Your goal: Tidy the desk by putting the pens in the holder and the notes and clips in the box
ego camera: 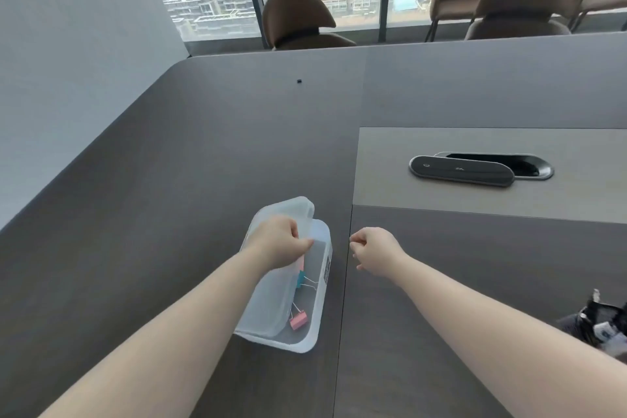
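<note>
A translucent white plastic box (319,299) sits on the dark desk in front of me. My left hand (280,243) grips its lid (268,302), which is tilted over the left half of the box. Inside the box lie a pink binder clip (298,320), a blue binder clip (301,278) and a pink note edge partly hidden by my hand. My right hand (375,253) hovers just right of the box, fingers curled with nothing visible in them. A black mesh pen holder (602,322) shows at the right edge.
A black oval cable-port cover (461,170) sits on the lighter desk panel (390,180) at the right. Brown chairs (298,20) stand beyond the desk's far edge by the window. A tiny dark speck (299,81) lies far on the desk.
</note>
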Action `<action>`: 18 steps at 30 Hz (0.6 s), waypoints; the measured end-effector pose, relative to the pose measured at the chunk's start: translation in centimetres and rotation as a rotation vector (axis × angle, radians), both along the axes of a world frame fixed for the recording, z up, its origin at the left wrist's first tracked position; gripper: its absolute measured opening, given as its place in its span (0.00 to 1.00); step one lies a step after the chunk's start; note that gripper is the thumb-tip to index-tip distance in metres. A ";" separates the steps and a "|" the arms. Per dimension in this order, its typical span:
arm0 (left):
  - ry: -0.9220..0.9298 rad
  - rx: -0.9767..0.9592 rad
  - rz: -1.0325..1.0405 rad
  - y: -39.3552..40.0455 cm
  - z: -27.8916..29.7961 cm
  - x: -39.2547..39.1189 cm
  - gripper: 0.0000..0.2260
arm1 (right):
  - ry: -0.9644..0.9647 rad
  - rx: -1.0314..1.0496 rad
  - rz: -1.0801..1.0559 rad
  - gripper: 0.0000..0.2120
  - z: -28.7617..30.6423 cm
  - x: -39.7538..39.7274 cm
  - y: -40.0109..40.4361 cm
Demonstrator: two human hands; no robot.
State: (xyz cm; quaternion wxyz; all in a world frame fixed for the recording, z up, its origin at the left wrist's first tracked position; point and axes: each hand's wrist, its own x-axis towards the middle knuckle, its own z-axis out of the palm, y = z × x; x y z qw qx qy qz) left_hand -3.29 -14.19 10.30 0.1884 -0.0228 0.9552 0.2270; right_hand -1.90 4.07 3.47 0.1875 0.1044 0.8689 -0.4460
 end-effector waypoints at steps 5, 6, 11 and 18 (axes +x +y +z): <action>-0.030 -0.204 -0.111 3.1 -4.9 0.5 0.14 | -0.033 0.037 -0.003 0.14 -0.7 1.2 2.6; -0.040 -0.220 -0.120 3.4 -5.5 0.5 0.13 | -0.036 0.041 -0.009 0.14 -1.0 1.3 3.1; -0.025 -0.304 -0.138 4.2 -6.6 0.1 0.12 | -0.057 0.053 -0.005 0.13 -1.7 2.1 4.9; 0.102 -0.575 -0.319 5.6 -4.7 0.0 0.15 | -0.028 0.055 -0.059 0.07 -1.0 3.4 7.8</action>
